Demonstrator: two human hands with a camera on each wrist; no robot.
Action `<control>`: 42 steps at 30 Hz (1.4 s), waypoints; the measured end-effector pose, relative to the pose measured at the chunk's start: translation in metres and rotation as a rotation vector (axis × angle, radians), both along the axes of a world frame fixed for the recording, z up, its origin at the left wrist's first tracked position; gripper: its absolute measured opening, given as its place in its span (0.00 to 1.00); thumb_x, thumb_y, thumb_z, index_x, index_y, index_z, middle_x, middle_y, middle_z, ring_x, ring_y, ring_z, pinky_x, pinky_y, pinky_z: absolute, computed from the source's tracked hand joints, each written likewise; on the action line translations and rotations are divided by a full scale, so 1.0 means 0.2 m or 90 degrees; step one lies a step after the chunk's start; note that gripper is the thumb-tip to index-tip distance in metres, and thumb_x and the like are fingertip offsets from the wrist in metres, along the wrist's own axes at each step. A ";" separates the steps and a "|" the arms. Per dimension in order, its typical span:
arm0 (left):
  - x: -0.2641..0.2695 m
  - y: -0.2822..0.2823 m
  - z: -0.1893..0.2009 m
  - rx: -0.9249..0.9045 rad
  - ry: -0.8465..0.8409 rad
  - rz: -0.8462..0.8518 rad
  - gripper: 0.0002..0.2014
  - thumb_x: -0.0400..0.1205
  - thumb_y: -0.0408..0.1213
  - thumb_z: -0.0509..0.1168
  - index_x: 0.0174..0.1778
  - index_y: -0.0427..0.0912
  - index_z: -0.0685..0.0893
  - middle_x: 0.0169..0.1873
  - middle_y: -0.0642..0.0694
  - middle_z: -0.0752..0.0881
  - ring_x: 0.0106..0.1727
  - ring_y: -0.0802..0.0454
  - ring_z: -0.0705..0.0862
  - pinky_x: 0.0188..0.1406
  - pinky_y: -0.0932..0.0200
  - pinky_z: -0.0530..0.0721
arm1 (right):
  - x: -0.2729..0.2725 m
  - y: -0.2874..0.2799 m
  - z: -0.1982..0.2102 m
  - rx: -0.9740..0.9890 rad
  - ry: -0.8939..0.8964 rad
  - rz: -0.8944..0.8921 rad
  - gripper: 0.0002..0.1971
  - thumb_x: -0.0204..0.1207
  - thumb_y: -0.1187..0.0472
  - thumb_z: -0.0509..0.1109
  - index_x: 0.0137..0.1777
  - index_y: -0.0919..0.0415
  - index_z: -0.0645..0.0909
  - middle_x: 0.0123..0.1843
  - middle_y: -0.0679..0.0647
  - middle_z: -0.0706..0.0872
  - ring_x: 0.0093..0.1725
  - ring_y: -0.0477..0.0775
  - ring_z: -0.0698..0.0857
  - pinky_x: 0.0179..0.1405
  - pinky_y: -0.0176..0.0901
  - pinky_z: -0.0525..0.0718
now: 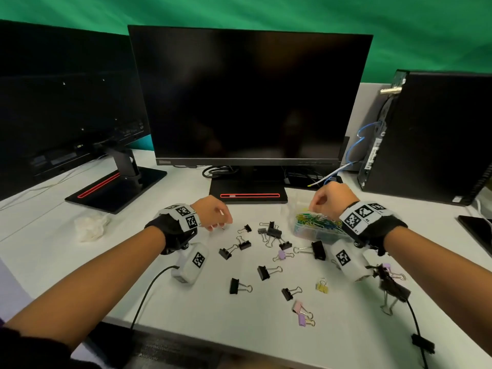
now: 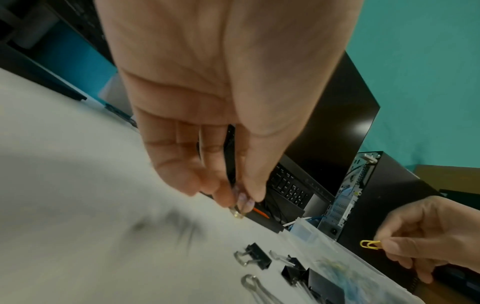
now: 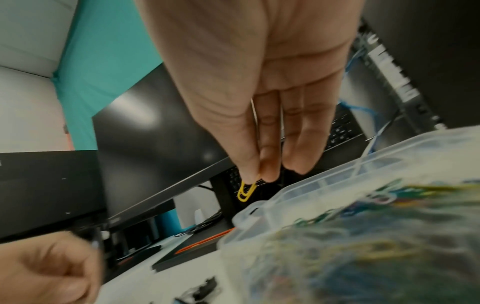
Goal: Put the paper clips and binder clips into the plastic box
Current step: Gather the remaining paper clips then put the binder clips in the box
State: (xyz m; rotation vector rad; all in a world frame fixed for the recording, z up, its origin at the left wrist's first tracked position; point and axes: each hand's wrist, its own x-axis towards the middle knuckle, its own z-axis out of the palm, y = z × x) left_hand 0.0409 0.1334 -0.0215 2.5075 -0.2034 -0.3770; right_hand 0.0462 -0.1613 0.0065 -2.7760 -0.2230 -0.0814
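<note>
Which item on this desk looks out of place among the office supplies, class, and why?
The crumpled white tissue on the desk's left side, near the left monitor's stand. It is litter, apart from the scattered binder clips and the plastic box of paper clips. Nothing looks damaged.

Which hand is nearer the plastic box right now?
Right. The right hand hovers over the plastic box, pinching a yellow paper clip. The left hand is off to its left, at the table.

Binder clips [image 1: 266, 265] lie scattered on the desk [image 1: 239, 328] — plastic box [image 1: 316, 230] right of them, monitor [image 1: 247, 102] behind.
</note>
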 end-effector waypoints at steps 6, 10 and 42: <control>0.01 -0.05 -0.05 0.059 0.015 -0.049 0.09 0.80 0.36 0.66 0.52 0.40 0.89 0.39 0.47 0.85 0.31 0.59 0.80 0.29 0.71 0.81 | 0.02 -0.16 -0.03 -0.091 0.049 -0.067 0.11 0.75 0.66 0.65 0.45 0.61 0.90 0.49 0.58 0.91 0.48 0.60 0.87 0.47 0.44 0.85; 0.03 -0.08 -0.08 0.081 0.033 -0.056 0.05 0.77 0.36 0.68 0.46 0.45 0.87 0.40 0.47 0.85 0.36 0.52 0.82 0.34 0.65 0.83 | -0.03 -0.23 -0.01 -0.110 0.052 -0.051 0.11 0.78 0.63 0.63 0.54 0.56 0.86 0.53 0.55 0.86 0.53 0.58 0.84 0.52 0.44 0.81; -0.35 -0.40 -0.04 0.325 0.096 -0.397 0.27 0.82 0.56 0.59 0.77 0.67 0.61 0.84 0.50 0.42 0.84 0.49 0.36 0.82 0.42 0.41 | -0.36 -0.18 -0.17 -0.139 0.167 0.231 0.21 0.73 0.51 0.71 0.67 0.48 0.79 0.62 0.49 0.82 0.57 0.46 0.79 0.52 0.34 0.75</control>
